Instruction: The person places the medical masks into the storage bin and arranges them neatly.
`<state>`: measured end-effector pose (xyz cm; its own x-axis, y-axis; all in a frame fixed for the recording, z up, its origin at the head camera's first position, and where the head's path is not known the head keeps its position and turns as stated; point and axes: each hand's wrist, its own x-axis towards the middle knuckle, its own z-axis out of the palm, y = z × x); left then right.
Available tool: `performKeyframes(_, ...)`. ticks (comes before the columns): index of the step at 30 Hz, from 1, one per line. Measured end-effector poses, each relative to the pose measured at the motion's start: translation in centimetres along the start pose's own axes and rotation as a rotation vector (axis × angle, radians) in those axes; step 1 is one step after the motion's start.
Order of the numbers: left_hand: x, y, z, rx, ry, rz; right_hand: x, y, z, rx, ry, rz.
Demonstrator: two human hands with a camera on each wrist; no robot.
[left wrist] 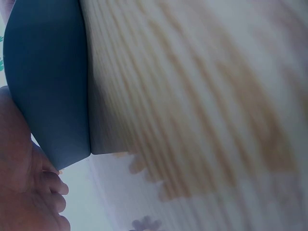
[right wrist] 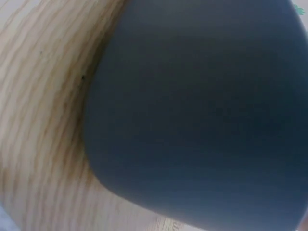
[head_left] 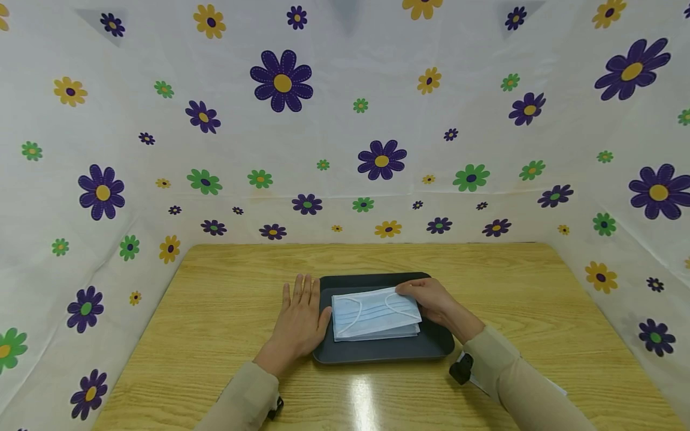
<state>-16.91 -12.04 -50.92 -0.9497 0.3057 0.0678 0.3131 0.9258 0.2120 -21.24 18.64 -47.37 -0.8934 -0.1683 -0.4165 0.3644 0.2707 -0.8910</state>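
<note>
A dark grey tray [head_left: 377,354] sits on the table with light blue face masks stacked in it. At its upper right corner, my right hand [head_left: 438,304] pinches the top mask [head_left: 372,314], thumb above. The mask's right side is raised a little from the masks [head_left: 401,332] under it, and its white ear loops lie across the front. My left hand [head_left: 300,323] rests with straight fingers along the tray's left edge. In the left wrist view, that hand [left wrist: 19,178] shows beside the tray's wall [left wrist: 48,72]. The tray [right wrist: 192,106] fills most of the right wrist view.
The wooden table [head_left: 232,299] extends around the tray. White cloth with printed flowers [head_left: 334,126] stands behind the table and along both sides. A dark wrist device [head_left: 461,369] is strapped at the right sleeve. Something white shows partly beneath the right forearm.
</note>
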Motion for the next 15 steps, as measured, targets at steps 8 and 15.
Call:
performKeyframes(8,-0.01,0.04,-0.03,-0.006,0.003,-0.001,-0.06,-0.16,0.00,-0.070,0.038,-0.003)
performKeyframes(15,-0.04,0.05,-0.08,-0.007,-0.003,-0.002,-0.02,-0.14,-0.06,-0.103,0.056,0.000)
